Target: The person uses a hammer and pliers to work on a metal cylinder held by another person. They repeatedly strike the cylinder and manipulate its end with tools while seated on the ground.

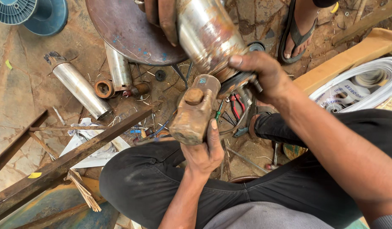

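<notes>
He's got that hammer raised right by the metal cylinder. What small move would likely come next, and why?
Probably a short tap of the rusty hammer head onto the cylinder's lower end. The left hand holds the hammer close beside it, the right hand steadies that end of the steel cylinder, and another person's hand braces it above.

Single head cam, looking steeply down, close above the rusty hammer (191, 112); floor (22, 97) fills the frame beyond it, the wearer's knees below.

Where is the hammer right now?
In the head view, the hammer is at centre frame, gripped by the left hand, its head just below the steel cylinder steadied by the right hand.
</notes>
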